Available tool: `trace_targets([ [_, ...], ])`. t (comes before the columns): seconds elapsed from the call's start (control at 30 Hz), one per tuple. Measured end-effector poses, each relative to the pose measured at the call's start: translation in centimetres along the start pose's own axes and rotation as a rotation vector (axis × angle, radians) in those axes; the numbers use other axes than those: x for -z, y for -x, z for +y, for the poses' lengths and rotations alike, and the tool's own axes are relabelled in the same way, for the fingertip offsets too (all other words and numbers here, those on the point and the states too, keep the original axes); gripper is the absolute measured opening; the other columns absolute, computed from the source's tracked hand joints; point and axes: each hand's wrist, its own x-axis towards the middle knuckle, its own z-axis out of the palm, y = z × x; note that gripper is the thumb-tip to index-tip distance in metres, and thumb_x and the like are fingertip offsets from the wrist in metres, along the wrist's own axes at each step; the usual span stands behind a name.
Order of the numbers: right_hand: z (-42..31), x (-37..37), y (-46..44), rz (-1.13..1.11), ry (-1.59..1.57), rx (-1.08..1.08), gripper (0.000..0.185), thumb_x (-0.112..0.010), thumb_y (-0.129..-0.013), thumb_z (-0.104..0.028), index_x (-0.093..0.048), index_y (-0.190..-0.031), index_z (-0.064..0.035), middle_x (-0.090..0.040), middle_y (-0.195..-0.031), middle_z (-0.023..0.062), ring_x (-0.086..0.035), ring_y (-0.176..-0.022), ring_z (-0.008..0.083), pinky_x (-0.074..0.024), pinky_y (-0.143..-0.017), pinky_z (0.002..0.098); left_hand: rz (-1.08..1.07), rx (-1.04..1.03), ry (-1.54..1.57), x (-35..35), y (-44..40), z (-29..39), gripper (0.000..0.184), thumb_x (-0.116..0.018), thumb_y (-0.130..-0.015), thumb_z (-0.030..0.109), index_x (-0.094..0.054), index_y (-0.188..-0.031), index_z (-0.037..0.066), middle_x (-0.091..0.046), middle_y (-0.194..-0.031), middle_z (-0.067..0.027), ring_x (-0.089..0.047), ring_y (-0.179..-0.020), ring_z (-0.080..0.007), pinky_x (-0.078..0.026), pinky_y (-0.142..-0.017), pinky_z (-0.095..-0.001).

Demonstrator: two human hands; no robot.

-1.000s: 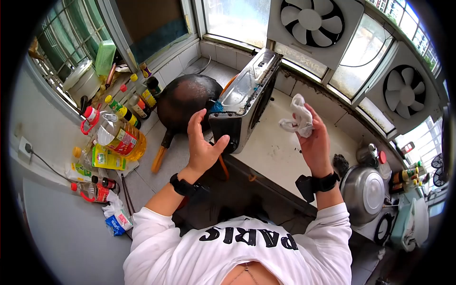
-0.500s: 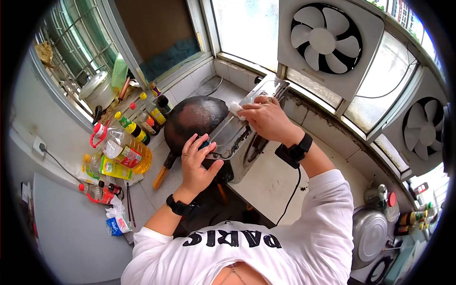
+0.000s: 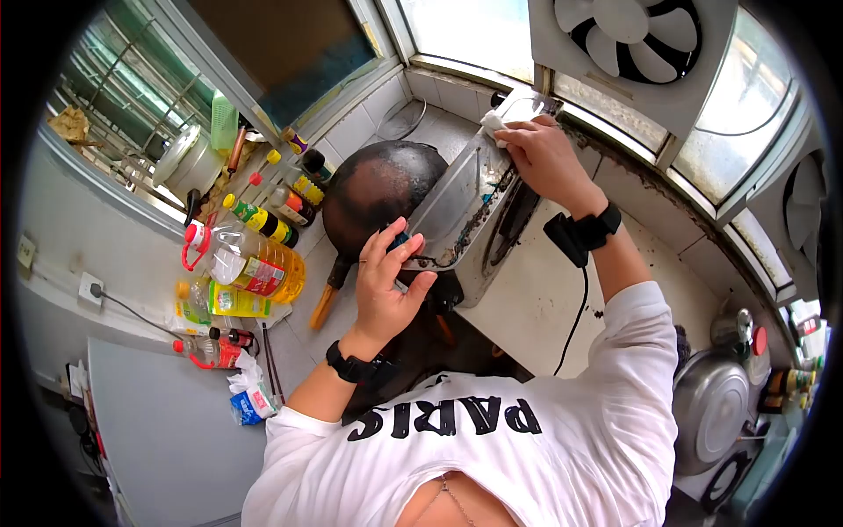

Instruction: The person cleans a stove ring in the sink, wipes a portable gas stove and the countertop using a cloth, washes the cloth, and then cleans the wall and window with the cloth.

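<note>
My right hand (image 3: 549, 162) pinches a crumpled white wad (image 3: 493, 125), a tissue or cloth, and presses it on the far part of a boxy metal appliance (image 3: 450, 204). This appliance has a recessed, grimy top with dark residue along its edge. My left hand (image 3: 385, 285) is at its near left corner, fingers stretched out and apart; whether the fingertips touch the metal I cannot tell. Left of the appliance, a blackened wok (image 3: 378, 189) with a wooden handle (image 3: 323, 306) sits bottom up or tilted; which one is unclear.
Sauce bottles (image 3: 291, 204) and a large oil jug (image 3: 255, 268) line the left counter, near a tissue pack (image 3: 251, 404). Exhaust fans (image 3: 628, 35) fill the window side. A pale countertop (image 3: 549, 272) lies to the right, with a metal lid (image 3: 716, 413) beyond.
My right hand has moved the white wad farther along the appliance, toward its far end. The left hand stays by the near corner. The whole view has shifted.
</note>
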Motion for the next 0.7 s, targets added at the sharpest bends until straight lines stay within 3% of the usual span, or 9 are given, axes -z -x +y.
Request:
trace_targets([
  [0.1, -5.4, -0.7, 3.7, 0.198, -0.173, -0.087, 0.021, -0.057, -0.081, -0.003, -0.067, -0.099, -0.0058, -0.065, -0.101, 0.0106, -0.055, -0.093, 0.0304, -0.0422, -0.085, 0.036, -0.05, 0.0, -0.028, 0.4, -0.2, -0.2, 0.042, -0.067, -0.08, 0.038, -0.062, -0.109, 0.007, -0.053, -0.123, -0.0135, -0.049, -0.111, -0.0336, -0.04, -0.094, -0.0401],
  [0.17, -8.0, -2.0, 6.7, 0.276, -0.367, -0.237, 0.028, -0.056, -0.083, -0.004, -0.064, -0.11, -0.0058, -0.06, -0.113, 0.0143, -0.051, -0.099, 0.0304, -0.0387, -0.09, 0.0365, -0.079, -0.066, -0.061, 0.6, -0.8, -0.4, 0.043, -0.067, -0.079, 0.039, -0.062, -0.108, 0.007, -0.054, -0.12, -0.0143, -0.049, -0.11, -0.0348, -0.039, -0.094, -0.0417],
  [0.3, -12.3, -5.0, 10.1, 0.39, -0.451, -0.223, 0.042, -0.054, -0.08, 0.002, -0.055, -0.122, -0.0028, -0.05, -0.127, 0.0168, -0.046, -0.108, 0.0348, -0.0347, -0.096, 0.0393, -0.139, -0.177, -0.056, 0.7, -1.6, -1.2, 0.04, -0.069, -0.077, 0.035, -0.06, -0.105, 0.007, -0.053, -0.114, -0.0161, -0.047, -0.112, -0.0373, -0.037, -0.096, -0.0445],
  [0.43, -15.0, -9.4, 12.2, 0.567, -0.413, -0.253, 0.046, -0.057, -0.076, 0.005, -0.054, -0.122, -0.0026, -0.05, -0.127, 0.0163, -0.046, -0.11, 0.0348, -0.0357, -0.097, 0.0401, -0.228, -0.205, -0.056, 0.9, -1.7, -1.8, 0.043, -0.07, -0.077, 0.032, -0.058, -0.108, 0.005, -0.05, -0.116, -0.0165, -0.047, -0.113, -0.0364, -0.038, -0.095, -0.044],
  [0.57, -14.6, -14.3, 16.9, 0.564, -0.386, -0.392, 0.045, -0.058, -0.077, 0.005, -0.054, -0.121, -0.0021, -0.054, -0.115, 0.0158, -0.047, -0.109, 0.0357, -0.0371, -0.095, 0.0404, -0.267, -0.144, -0.021, 1.0, -1.7, -2.1, 0.044, -0.069, -0.079, 0.032, -0.056, -0.11, 0.005, -0.048, -0.117, -0.0181, -0.046, -0.115, -0.0355, -0.038, -0.095, -0.0429],
  [0.67, -13.7, -16.6, 20.7, 0.461, -0.286, -0.592, 0.041, -0.053, -0.082, 0.004, -0.052, -0.123, 0.0002, -0.055, -0.112, 0.0172, -0.048, -0.106, 0.0344, -0.0361, -0.095, 0.0385, -0.265, -0.128, 0.012, 1.0, -1.7, -2.0, 0.043, -0.069, -0.08, 0.031, -0.056, -0.11, 0.004, -0.048, -0.119, -0.0181, -0.046, -0.115, -0.0349, -0.039, -0.094, -0.0417],
  [0.7, -13.6, -16.1, 21.0, 0.42, -0.639, -0.872, 0.04, -0.052, -0.084, 0.003, -0.051, -0.124, 0.0003, -0.054, -0.115, 0.0175, -0.048, -0.109, 0.0333, -0.0354, -0.096, 0.0369, -0.272, -0.147, -0.003, 1.1, -1.8, -2.2, 0.043, -0.069, -0.08, 0.031, -0.055, -0.111, 0.004, -0.047, -0.119, -0.0183, -0.046, -0.115, -0.0345, -0.04, -0.094, -0.0408],
])
